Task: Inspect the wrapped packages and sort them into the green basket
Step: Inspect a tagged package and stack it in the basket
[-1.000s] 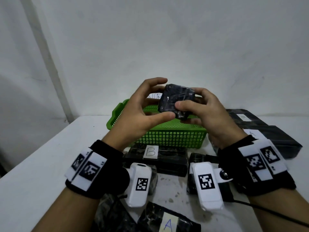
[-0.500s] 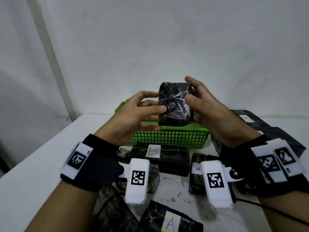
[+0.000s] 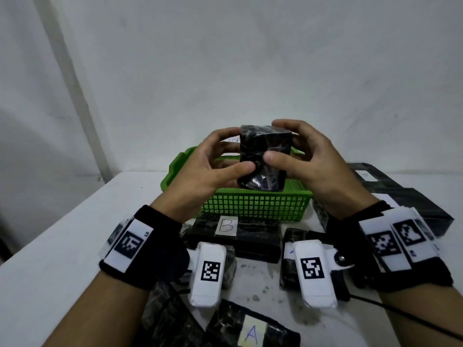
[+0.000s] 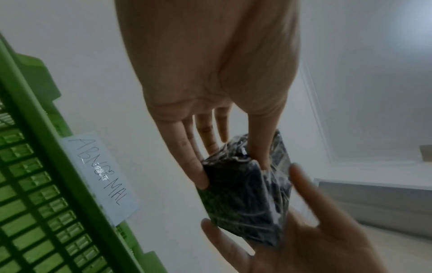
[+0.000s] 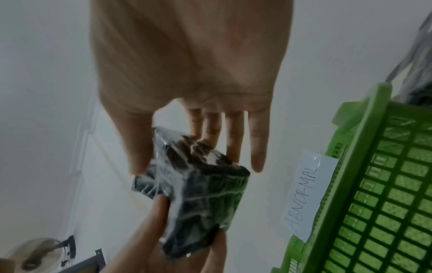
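A small black package wrapped in clear film [image 3: 265, 156] [image 4: 247, 195] [image 5: 198, 201] is held upright in the air above the green basket [image 3: 255, 204]. My left hand [image 3: 215, 164] pinches its left side, thumb on the near face and fingers behind. My right hand [image 3: 305, 156] grips its right side, thumb in front and fingers curled over the top. A white label reading ABNORMAL [image 4: 100, 177] [image 5: 306, 195] is stuck on the basket's far rim. No label shows on the held package.
On the white table [image 3: 62, 246] lie more black wrapped packages: one marked B [image 3: 235, 231] just in front of the basket, one marked A [image 3: 253, 331] at the near edge, larger ones [image 3: 411, 204] to the right. A wall stands close behind the basket.
Both hands have turned the package between them from tilted to upright and shifted their grips; my right fingers now curl over its top. It stays above the basket.
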Available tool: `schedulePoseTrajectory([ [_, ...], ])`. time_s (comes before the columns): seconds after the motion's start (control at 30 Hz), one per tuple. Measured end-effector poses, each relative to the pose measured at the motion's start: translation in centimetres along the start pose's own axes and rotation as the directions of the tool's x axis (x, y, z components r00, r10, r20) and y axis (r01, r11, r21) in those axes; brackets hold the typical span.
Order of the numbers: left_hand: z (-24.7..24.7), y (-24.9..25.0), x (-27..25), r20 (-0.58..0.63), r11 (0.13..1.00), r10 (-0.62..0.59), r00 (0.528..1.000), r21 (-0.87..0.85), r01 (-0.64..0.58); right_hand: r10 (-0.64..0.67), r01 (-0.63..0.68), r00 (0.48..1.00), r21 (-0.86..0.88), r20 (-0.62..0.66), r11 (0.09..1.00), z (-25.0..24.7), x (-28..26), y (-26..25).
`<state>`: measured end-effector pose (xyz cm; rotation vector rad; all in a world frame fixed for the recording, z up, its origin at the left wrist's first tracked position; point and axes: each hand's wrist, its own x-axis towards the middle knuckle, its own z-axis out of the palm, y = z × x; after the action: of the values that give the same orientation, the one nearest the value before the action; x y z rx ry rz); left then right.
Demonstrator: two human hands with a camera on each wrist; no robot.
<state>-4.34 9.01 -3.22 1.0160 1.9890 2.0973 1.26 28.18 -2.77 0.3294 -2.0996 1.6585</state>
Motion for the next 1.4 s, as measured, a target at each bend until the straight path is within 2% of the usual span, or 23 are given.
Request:
schedulePoseTrajectory([
  [0.07, -0.1, -0.2, 0.1, -0.027, 0.999, 0.053, 0.998, 0.007, -0.053, 0.035, -0.046, 0.996, 0.137, 0.082, 0.990, -0.1, 0.0, -0.3],
  [0.17, -0.1, -0.4, 0.2, -0.014, 0.992, 0.124, 0.992, 0.012, -0.124, 0.146, -0.207, 0.969, 0.331, 0.201, 0.921, -0.5, 0.2, -0.5],
  [0.23, 0.0, -0.6, 0.3, 0.021, 0.985, 0.167, 0.986, 0.033, -0.167, 0.207, -0.294, 0.941, 0.349, 0.266, 0.890, -0.8, 0.1, -0.4],
  [0.3, 0.1, -0.7, 0.2, 0.060, 0.973, 0.206, 0.977, 0.094, -0.211, 0.245, -0.324, 0.933, 0.317, 0.263, 0.891, -0.7, 0.2, -0.1],
  [0.43, -0.3, -0.7, 0.3, 0.125, 0.971, 0.175, 0.977, 0.144, -0.192, 0.203, -0.208, 0.978, 0.294, 0.050, 0.933, -0.2, 0.5, 0.0],
  [0.53, -0.2, 0.1, 0.1, 0.063, 0.993, 0.055, 0.997, 0.103, -0.061, 0.123, -0.107, 0.991, 0.227, -0.058, 0.968, 0.0, 0.6, 0.0],
  [0.6, 0.2, 0.5, 0.0, 0.039, 0.996, -0.052, 0.998, 0.079, 0.048, 0.077, -0.069, 0.996, 0.169, -0.046, 0.983, 0.1, 0.6, 0.2],
  [0.7, 0.6, 0.6, -0.1, 0.029, 0.985, -0.167, 0.986, -0.049, 0.168, -0.023, 0.022, 0.999, 0.031, 0.049, 0.999, 0.0, 0.4, 1.1],
  [0.87, -0.5, 0.0, 0.1, 0.050, 0.967, -0.243, 0.969, -0.061, 0.246, -0.065, 0.060, 0.981, 0.035, 0.185, 0.998, 0.3, 0.3, 1.7],
  [0.93, -0.5, 0.1, 0.2, 0.013, 0.968, -0.225, 0.974, -0.111, 0.225, -0.016, 0.017, 0.981, 0.000, 0.196, 1.000, 0.3, 0.2, 1.7],
  [1.0, -0.4, 0.3, 0.4, -0.047, 0.978, -0.159, 0.986, -0.142, 0.151, 0.056, -0.061, 0.976, 0.019, 0.211, 0.998, 0.3, 0.2, 1.7],
  [1.13, -0.3, 0.6, 0.2, -0.070, 0.998, -0.052, 0.996, -0.037, 0.050, 0.128, -0.162, 0.971, 0.165, 0.199, 0.973, 0.3, 0.5, 1.4],
  [1.27, 0.1, 1.1, 0.1, 0.021, 0.998, -0.038, 0.999, -0.055, 0.039, 0.090, -0.102, 0.994, 0.223, 0.064, 0.969, 0.2, 0.7, 1.2],
  [1.33, 0.1, 1.0, 0.1, 0.050, 1.000, -0.021, 0.999, 0.006, 0.021, 0.044, -0.042, 0.999, 0.177, -0.006, 0.983, 0.2, 0.5, 0.9],
  [1.4, 0.1, 0.7, 0.0, 0.058, 0.996, -0.013, 0.998, 0.088, 0.008, 0.002, 0.001, 1.000, 0.123, -0.018, 0.992, 0.3, 0.2, 0.5],
])
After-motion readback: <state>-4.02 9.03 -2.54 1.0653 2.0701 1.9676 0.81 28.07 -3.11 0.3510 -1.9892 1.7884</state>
